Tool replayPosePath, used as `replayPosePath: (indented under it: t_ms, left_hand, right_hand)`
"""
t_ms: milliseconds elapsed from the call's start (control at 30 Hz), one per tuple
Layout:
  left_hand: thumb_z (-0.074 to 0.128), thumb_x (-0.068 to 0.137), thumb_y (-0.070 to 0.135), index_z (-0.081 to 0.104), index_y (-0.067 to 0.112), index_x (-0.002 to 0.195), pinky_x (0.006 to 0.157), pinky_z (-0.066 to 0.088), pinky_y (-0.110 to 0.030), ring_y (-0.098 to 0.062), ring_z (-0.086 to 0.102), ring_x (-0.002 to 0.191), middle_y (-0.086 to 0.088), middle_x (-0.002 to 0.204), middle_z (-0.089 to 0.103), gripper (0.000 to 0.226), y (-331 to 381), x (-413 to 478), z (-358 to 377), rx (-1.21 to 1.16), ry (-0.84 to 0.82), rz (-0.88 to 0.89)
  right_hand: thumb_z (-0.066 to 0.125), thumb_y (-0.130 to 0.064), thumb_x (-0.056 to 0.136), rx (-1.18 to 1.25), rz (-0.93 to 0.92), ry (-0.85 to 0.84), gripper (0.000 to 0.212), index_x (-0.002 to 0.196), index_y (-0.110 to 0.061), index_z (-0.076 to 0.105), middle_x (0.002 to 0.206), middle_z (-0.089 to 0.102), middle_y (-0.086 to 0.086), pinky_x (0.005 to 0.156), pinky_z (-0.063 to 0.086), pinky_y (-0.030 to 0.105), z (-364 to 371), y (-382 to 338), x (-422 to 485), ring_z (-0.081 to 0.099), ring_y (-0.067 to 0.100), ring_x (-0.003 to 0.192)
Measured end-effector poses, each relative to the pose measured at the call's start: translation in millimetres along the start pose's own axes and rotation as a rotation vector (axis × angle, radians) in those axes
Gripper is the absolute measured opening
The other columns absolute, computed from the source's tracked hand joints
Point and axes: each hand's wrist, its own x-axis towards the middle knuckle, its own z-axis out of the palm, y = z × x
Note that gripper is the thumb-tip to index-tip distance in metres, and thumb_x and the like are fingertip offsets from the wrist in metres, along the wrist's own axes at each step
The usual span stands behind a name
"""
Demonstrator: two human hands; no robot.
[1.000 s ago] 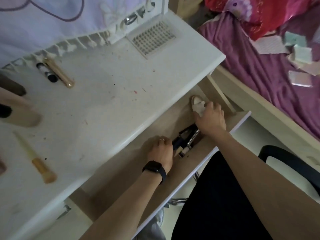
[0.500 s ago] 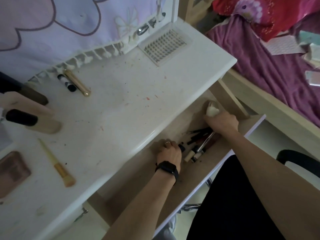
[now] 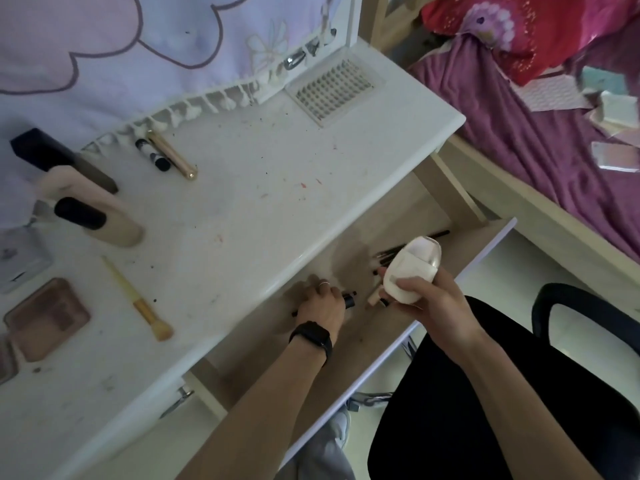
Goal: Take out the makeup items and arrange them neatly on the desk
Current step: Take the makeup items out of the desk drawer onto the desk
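Note:
My right hand [image 3: 438,301] grips a white egg-shaped makeup case [image 3: 412,270] and holds it above the open wooden drawer [image 3: 391,216]. Down in the drawer, my left hand [image 3: 323,303] is curled around a thin black pencil-like item [image 3: 349,300]. Several dark brushes and pencils [image 3: 388,254] lie in the drawer behind the case. On the white desk [image 3: 242,202] lie a gold tube [image 3: 173,157], a black-and-white stick [image 3: 151,154], a yellow brush [image 3: 138,299], a pink palette [image 3: 48,318], beige bottles with black caps [image 3: 97,216] and a clear compact [image 3: 20,258].
A white ridged pad [image 3: 334,91] sits at the desk's back right corner, under a fringed cloth [image 3: 138,46]. A bed with purple bedding [image 3: 540,140] stands to the right. A black chair [image 3: 588,327] is beside my lap.
My right hand has lifted the white case out of the drawer's far corner and brought it toward me. My left hand stayed in the drawer, and the camera view shifted.

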Motion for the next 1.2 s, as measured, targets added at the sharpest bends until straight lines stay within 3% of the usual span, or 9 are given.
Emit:
replayPosePath:
  t_ms: [133,233,367,500,633,733,900,1100,1200]
  left_hand:
    - [0.045,0.096,-0.001,0.054,0.003,0.125,0.068,0.051,-0.037,-0.032,0.064,0.101,-0.015,0.122,0.055,0.031,-11.2,-13.3,7.1,0.018,0.028,0.079]
    - [0.047,0.101,0.009,0.061,0.008,0.117,0.071,0.055,-0.039,-0.031,0.066,0.094,-0.012,0.112,0.064,0.022,-20.4,-26.8,2.3,-0.161,-0.004,0.076]
    - [0.062,0.097,0.03,0.07,0.02,0.103,0.07,0.053,-0.033,-0.022,0.068,0.084,-0.003,0.092,0.072,0.014,-36.3,-56.6,-7.2,-0.62,0.067,0.017]
    - [0.077,0.086,0.025,0.076,0.03,0.108,0.072,0.055,-0.018,0.004,0.069,0.078,0.022,0.082,0.073,0.023,-65.8,-105.8,-25.8,-1.251,0.158,-0.063]
    - [0.081,0.082,0.018,0.076,0.026,0.109,0.077,0.06,-0.027,-0.01,0.074,0.085,0.014,0.091,0.077,0.029,-116.4,-149.6,-49.0,-1.648,0.309,-0.189]
    - [0.082,0.08,0.011,0.075,0.018,0.109,0.07,0.061,-0.03,-0.016,0.075,0.083,0.006,0.094,0.078,0.031,-153.1,-171.6,-60.4,-1.862,0.451,-0.36]
    - [0.077,0.085,0.007,0.074,0.015,0.105,0.066,0.061,-0.029,-0.017,0.075,0.082,0.001,0.096,0.077,0.021,-208.9,-190.8,-63.7,-1.954,0.657,-0.519]
    - [0.076,0.086,0.009,0.073,0.018,0.103,0.064,0.058,-0.023,-0.012,0.075,0.084,0.003,0.093,0.078,0.019,-252.2,-204.7,-55.7,-2.024,0.72,-0.587]
    - [0.075,0.087,0.008,0.073,0.016,0.105,0.065,0.058,-0.024,-0.015,0.075,0.086,0.0,0.095,0.078,0.02,-261.2,-209.9,-51.8,-2.059,0.717,-0.556]
  right_hand:
    - [0.068,-0.015,0.092,0.026,-0.032,0.094,0.034,0.126,-0.014,0.06,0.113,0.074,0.008,0.077,0.06,0.032,6.6,11.5,-22.1,0.072,0.027,0.103]
    - [0.076,-0.032,0.083,0.033,-0.035,0.163,0.038,0.117,-0.017,0.066,0.11,0.075,0.005,0.08,0.059,0.036,11.4,15.7,-34.5,0.071,0.025,0.105]
    - [0.078,-0.042,0.081,-0.018,-0.077,0.192,0.036,0.109,-0.022,0.069,0.107,0.076,0.001,0.087,0.058,0.04,26.6,13.3,-49.6,0.072,0.023,0.105]
    - [0.074,-0.049,0.085,-0.207,-0.143,0.228,0.038,0.115,-0.027,0.068,0.108,0.074,-0.004,0.088,0.058,0.041,58.9,9.6,-57.3,0.07,0.015,0.102]
    - [0.074,-0.045,0.085,-0.394,-0.253,0.12,0.024,0.107,-0.041,0.066,0.095,0.073,-0.019,0.063,0.052,0.014,118.2,4.1,-54.0,0.069,-0.002,0.084]
    - [0.077,-0.048,0.081,-0.555,-0.284,-0.003,0.022,0.101,-0.041,0.067,0.088,0.072,-0.02,0.063,0.049,0.016,169.1,7.7,-40.8,0.066,-0.006,0.079]
    - [0.077,-0.05,0.081,-0.784,-0.427,-0.202,0.033,0.109,-0.047,0.059,0.102,0.063,-0.023,0.064,0.045,0.009,249.1,8.5,-13.3,0.059,-0.004,0.081]
    - [0.079,-0.033,0.083,-0.941,-0.586,-0.394,0.037,0.106,-0.051,0.057,0.098,0.062,-0.038,0.068,0.043,0.004,299.0,-5.0,10.5,0.064,-0.003,0.076]
    - [0.079,-0.032,0.083,-0.991,-0.585,-0.448,0.038,0.11,-0.049,0.06,0.098,0.063,-0.036,0.068,0.042,0.003,303.3,-9.6,20.0,0.065,-0.004,0.076]
